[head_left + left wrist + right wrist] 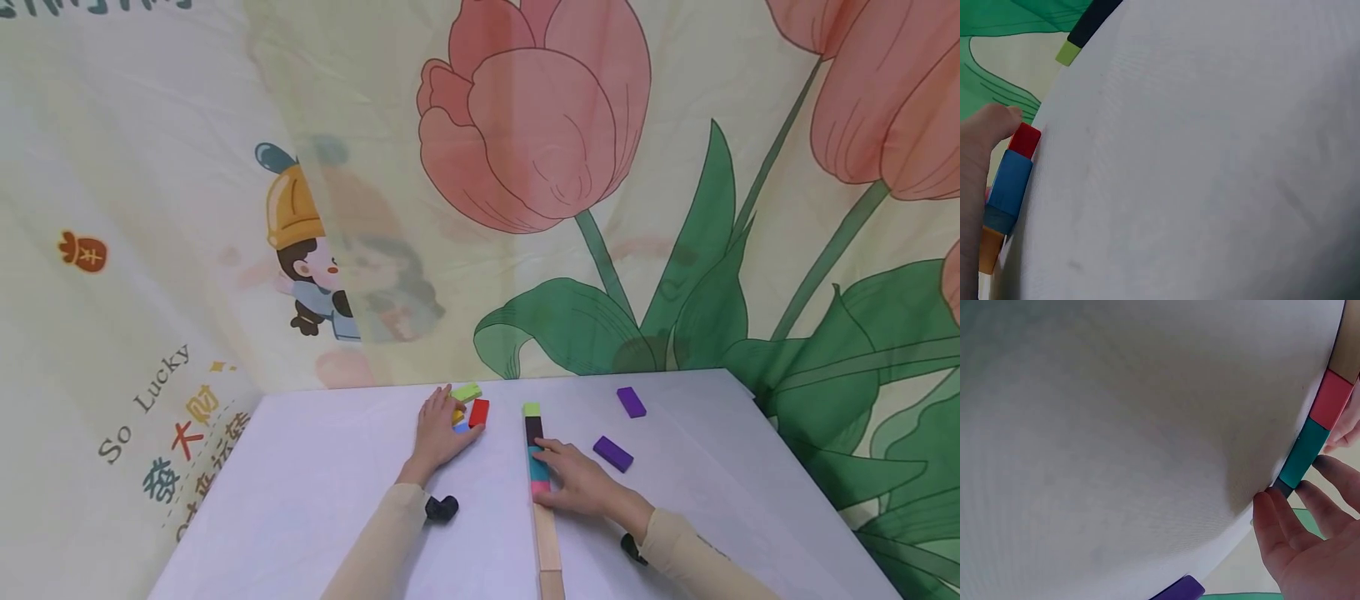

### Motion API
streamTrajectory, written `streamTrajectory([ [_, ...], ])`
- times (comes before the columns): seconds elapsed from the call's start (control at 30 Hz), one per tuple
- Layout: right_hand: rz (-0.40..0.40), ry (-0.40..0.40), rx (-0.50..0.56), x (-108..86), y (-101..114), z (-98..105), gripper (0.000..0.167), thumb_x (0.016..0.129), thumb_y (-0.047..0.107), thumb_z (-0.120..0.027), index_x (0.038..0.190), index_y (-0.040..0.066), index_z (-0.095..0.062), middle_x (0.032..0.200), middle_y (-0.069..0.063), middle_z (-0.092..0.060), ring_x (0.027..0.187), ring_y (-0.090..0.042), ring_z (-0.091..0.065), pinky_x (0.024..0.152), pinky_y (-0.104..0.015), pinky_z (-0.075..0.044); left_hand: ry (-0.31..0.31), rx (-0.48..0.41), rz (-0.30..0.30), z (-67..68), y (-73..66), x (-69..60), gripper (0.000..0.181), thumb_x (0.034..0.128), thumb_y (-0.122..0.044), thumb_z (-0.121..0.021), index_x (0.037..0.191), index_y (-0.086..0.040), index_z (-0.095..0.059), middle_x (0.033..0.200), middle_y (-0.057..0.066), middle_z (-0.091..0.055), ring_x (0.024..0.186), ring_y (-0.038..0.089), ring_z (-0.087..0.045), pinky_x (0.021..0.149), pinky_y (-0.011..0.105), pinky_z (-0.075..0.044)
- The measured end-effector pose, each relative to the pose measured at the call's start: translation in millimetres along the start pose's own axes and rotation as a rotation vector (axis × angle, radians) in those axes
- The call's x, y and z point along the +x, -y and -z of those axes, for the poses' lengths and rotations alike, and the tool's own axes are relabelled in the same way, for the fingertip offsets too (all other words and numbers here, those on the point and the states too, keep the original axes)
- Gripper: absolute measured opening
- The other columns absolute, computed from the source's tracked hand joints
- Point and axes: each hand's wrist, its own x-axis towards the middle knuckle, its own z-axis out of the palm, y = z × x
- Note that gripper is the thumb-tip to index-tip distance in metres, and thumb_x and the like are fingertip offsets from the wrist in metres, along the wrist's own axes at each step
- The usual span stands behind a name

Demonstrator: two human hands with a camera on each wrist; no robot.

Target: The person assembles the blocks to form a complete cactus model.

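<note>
A straight row of rectangular blocks (546,529) lies on the table, its far end just short of the far edge. From that end come a lime-green block (532,409), a black block (533,427), a teal block (538,473), a pink block (541,487) and plain wooden blocks (550,583). The right hand (581,483), fingers apart and slightly bent, touches the row at the teal and black blocks. Nearer the far left corner, the left hand (442,437) spreads over a loose cluster of lime-green, yellow, red (478,412) and blue blocks, thumb against the red one. Two purple blocks (613,454) lie towards the far right corner. The white table (322,475) adjoins a tulip-printed cloth backdrop (390,67); its surface extends from the left hand to the left edge.
</note>
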Motion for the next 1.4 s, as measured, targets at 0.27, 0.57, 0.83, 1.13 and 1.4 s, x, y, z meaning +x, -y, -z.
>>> streamTrajectory([
  [0.27,0.003,-0.015,0.003,3.0,0,-4,0.068,0.085,0.043,-0.075,0.137,0.005,-0.056,0.151,-0.012,-0.042,0.133,-0.036,-0.045,0.101,-0.052,-0.045,-0.055,0.06,0.002,-2.0,-8.7,3.9,0.035,0.08,-0.042,-0.074,0.091,-0.01,-0.064,0.144,0.021,-0.045,0.139,0.041,-0.031,0.113,0.058,-0.024],
  [0.57,-0.004,-0.015,0.0,2.7,2,-3,0.067,0.085,0.041,-0.075,0.137,0.005,-0.056,0.15,-0.012,-0.043,0.133,-0.036,-0.045,0.101,-0.052,-0.045,-0.079,0.051,-0.018,1.0,-13.2,0.5,0.025,0.0784,-0.028,-0.075,0.091,-0.008,-0.069,0.14,0.021,-0.049,0.138,0.042,-0.032,0.113,0.056,-0.026],
  [0.83,-0.002,-0.021,0.006,2.3,3,-2,0.066,0.084,0.039,-0.077,0.136,0.003,-0.057,0.15,-0.014,-0.043,0.132,-0.037,-0.045,0.101,-0.053,-0.045,-0.096,-0.032,-0.023,7.2,-12.8,-5.0,0.023,0.0783,-0.023,-0.078,0.096,-0.009,-0.072,0.12,0.013,-0.053,0.119,0.032,-0.043,0.098,0.049,-0.039],
  [1.13,-0.008,-0.023,0.0,1.9,1,-3,0.068,0.084,0.042,-0.076,0.137,0.004,-0.056,0.15,-0.014,-0.043,0.133,-0.037,-0.045,0.102,-0.053,-0.044,-0.134,-0.241,0.125,39.4,-10.4,-8.4,0.029,0.0833,-0.021,-0.077,0.108,-0.008,-0.071,0.102,0.008,-0.061,0.101,0.029,-0.054,0.085,0.042,-0.046],
  [1.4,-0.006,-0.019,0.015,-0.2,-1,-2,0.067,0.084,0.04,-0.076,0.137,0.003,-0.056,0.15,-0.015,-0.042,0.133,-0.038,-0.044,0.102,-0.055,-0.043,-0.133,-0.262,0.18,63.8,-2.8,-18.0,0.029,0.0826,-0.018,-0.076,0.109,-0.006,-0.071,0.102,0.01,-0.062,0.101,0.032,-0.058,0.088,0.047,-0.048],
])
